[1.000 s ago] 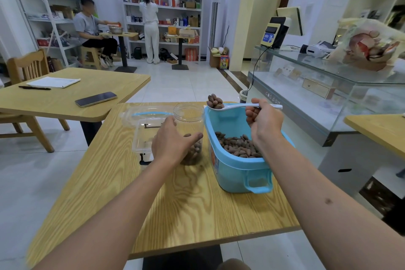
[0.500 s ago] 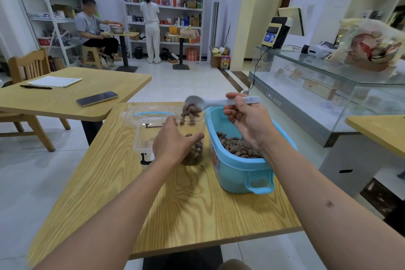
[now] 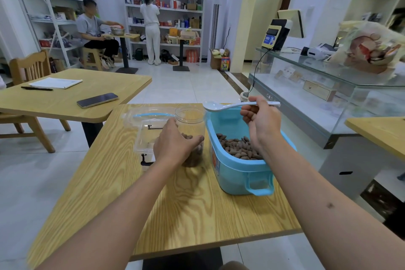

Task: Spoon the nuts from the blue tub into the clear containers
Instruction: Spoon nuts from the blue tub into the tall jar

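Blue tub [image 3: 238,173]: on the wooden table [image 3: 186,215], brown nuts [image 3: 238,147] on its floor
Clear jar [image 3: 190,120]: touching tub's left side, nuts low inside
Left hand [image 3: 175,144]: fingers wrapped round the jar
Right hand [image 3: 262,119]: fingers closed on white spoon [image 3: 221,106], bowl empty, above tub's far rim

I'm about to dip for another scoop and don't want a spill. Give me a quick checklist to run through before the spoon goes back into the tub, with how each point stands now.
1. White spoon emptied: ok, its bowl shows no nuts.
2. Right hand holding the spoon handle: ok.
3. Left hand steadying the clear jar: ok, fingers wrapped around its side, jar upright.
4. Room left in the jar: ok, nuts fill only the lower part.
5. Nuts left in the blue tub: ok, a layer covers the bottom.
6. Stray nuts on the wooden table: ok, none seen.
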